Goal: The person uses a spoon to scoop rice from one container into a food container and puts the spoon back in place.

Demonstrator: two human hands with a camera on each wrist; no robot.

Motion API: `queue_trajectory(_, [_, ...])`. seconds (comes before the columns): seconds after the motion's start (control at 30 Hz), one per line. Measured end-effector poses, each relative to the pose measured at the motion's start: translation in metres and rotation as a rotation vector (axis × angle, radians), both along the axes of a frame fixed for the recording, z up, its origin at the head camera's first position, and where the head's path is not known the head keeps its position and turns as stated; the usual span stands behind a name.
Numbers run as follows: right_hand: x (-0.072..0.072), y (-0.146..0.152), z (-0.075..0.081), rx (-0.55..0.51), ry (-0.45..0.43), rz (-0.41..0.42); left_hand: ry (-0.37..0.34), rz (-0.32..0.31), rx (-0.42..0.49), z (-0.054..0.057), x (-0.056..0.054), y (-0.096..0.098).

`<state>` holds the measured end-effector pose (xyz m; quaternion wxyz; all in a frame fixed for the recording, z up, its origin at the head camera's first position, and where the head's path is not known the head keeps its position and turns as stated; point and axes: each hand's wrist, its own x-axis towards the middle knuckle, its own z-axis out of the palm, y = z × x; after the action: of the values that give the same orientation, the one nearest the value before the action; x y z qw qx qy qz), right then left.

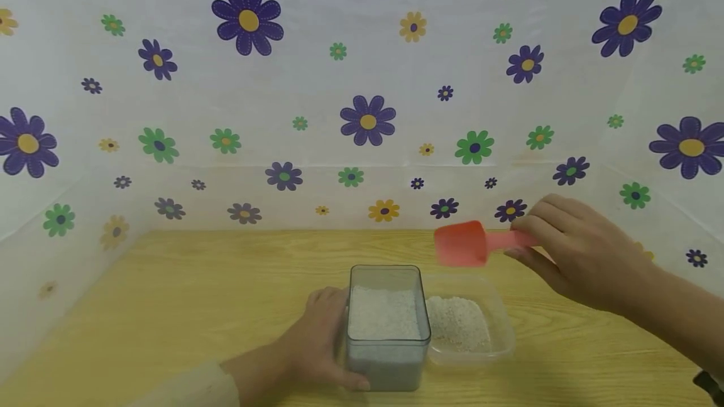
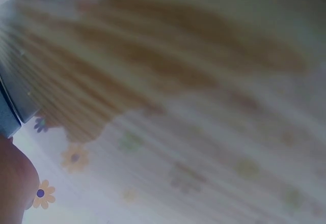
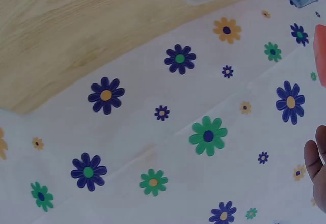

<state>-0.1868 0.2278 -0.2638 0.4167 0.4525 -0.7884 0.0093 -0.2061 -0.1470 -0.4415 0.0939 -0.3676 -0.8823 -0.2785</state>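
Note:
A tall clear, grey-tinted container (image 1: 387, 366) stands on the table, filled high with white grains (image 1: 384, 313) that look like rice. My left hand (image 1: 317, 339) grips its left side, thumb at the front. Up and to the right, my right hand (image 1: 582, 253) holds a red scoop (image 1: 460, 245) by its handle in the air, its bowl pointing left. I cannot see into the bowl well enough to tell its contents. Beneath the scoop, right of the container, sits a shallow clear plastic tub (image 1: 503, 338) holding a smaller heap of the grains (image 1: 460, 325).
The wood-grain table (image 1: 226, 294) ends at a white flower-printed sheet (image 1: 305, 86) that rises behind and along both sides. A small dark object (image 1: 708, 388) shows at the lower right edge. Much of the left wrist view is blurred.

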Motion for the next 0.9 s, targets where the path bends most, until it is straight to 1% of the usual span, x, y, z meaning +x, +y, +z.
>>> queue_trajectory(0.1, [0.002, -0.015, 0.000, -0.020, -0.068, 0.016, 0.001, -0.005, 0.008, -0.003, -0.002, 0.000])
queue_trajectory(0.17, [0.005, -0.025, -0.003, -0.003, -0.129, 0.009, 0.001, -0.011, 0.015, -0.004, -0.002, 0.000])
queue_trajectory(0.27, [0.008, -0.041, -0.008, 0.059, -0.218, -0.012, -0.017, -0.008, 0.018, -0.003, -0.002, 0.000])
queue_trajectory(0.37, [0.009, -0.055, -0.011, 0.140, -0.285, -0.050, -0.020, -0.009, 0.020, -0.001, -0.001, 0.000])
queue_trajectory(0.57, [0.004, -0.071, -0.011, 0.233, -0.360, -0.102, -0.004, -0.012, 0.015, 0.001, -0.001, 0.000])
queue_trajectory(0.77, [-0.001, -0.082, -0.011, 0.289, -0.404, -0.143, 0.010, -0.002, -0.014, 0.001, 0.000, -0.001])
queue_trajectory(0.9, [-0.004, -0.085, -0.014, 0.307, -0.421, -0.152, 0.010, -0.004, -0.008, -0.001, -0.002, -0.001])
